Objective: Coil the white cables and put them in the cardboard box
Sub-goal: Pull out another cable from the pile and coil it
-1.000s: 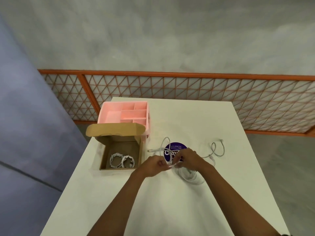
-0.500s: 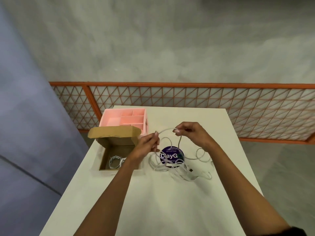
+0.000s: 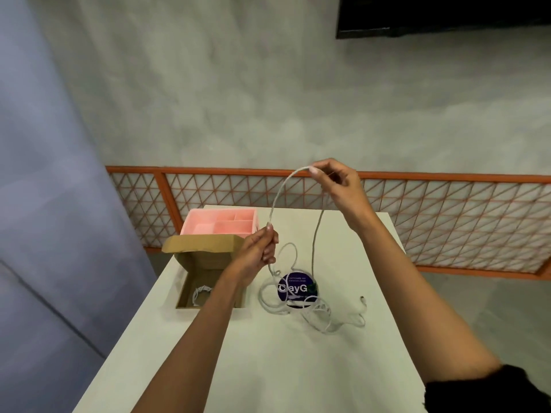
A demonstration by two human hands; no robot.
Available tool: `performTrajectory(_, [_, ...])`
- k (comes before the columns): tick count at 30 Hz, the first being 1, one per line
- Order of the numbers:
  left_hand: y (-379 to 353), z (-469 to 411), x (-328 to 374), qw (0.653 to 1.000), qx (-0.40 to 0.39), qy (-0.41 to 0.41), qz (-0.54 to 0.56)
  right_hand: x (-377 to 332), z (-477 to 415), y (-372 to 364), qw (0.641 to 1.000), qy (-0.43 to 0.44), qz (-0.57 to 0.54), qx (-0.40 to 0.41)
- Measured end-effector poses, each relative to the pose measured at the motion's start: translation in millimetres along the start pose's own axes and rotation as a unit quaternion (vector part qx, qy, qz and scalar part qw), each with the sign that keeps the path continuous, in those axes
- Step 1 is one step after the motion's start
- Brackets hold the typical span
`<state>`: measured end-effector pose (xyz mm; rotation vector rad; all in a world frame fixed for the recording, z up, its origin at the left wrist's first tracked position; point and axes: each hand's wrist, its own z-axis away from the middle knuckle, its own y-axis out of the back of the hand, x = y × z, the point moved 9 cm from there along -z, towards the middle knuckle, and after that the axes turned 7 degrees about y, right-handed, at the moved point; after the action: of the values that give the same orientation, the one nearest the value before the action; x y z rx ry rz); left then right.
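Observation:
A long white cable point(image 3: 313, 242) arches in the air between my hands, and its loose loops point(image 3: 313, 311) lie tangled on the white table. My left hand point(image 3: 262, 244) grips one part of it just above the open cardboard box point(image 3: 208, 265). High above the table, my right hand point(image 3: 334, 180) pinches the cable's top. Inside the box a coiled white cable point(image 3: 201, 293) shows, partly hidden by my left forearm.
A pink compartment tray point(image 3: 220, 223) stands behind the box at the table's far left. A round purple sticker point(image 3: 295, 289) lies under the loose loops. An orange lattice railing point(image 3: 447, 216) runs behind the white table point(image 3: 283, 368).
Both hands rose from the table with the cable. My right hand lifted much higher and further from the left, stretching the cable into a tall arch. The camera tilted up.

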<state>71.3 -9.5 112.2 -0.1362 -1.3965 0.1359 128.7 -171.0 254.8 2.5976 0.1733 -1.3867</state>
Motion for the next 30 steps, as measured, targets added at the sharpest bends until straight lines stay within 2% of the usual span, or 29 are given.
performTrajectory(6, [0, 5, 11, 0.999, 0.023, -0.042, -0.026, -19, -10, 5, 1.0, 0.017, 0.003, 0.024])
performTrajectory(11, [-7, 5, 42, 0.997, 0.011, -0.071, -0.04, 9, 4, -1, 0.999, -0.052, 0.011, -0.005])
performTrajectory(15, [-21, 4, 46, 0.995, -0.039, -0.041, -0.086, 21, 13, -4, 0.996, -0.089, 0.019, -0.021])
performTrajectory(22, [-46, 10, 29, 0.986, -0.145, 0.056, -0.059, 23, 12, -16, 0.967, -0.077, 0.185, -0.158])
performTrajectory(26, [-52, 15, 20, 0.977, -0.194, 0.087, -0.032, 26, 11, -19, 0.944, -0.089, 0.243, -0.204])
performTrajectory(28, [-53, 15, 18, 0.974, -0.205, 0.091, -0.01, 23, 10, -19, 0.944, -0.088, 0.248, -0.199])
performTrajectory(30, [-51, 15, 17, 0.975, -0.203, 0.084, 0.009, 21, 5, -13, 0.954, -0.086, 0.244, -0.151])
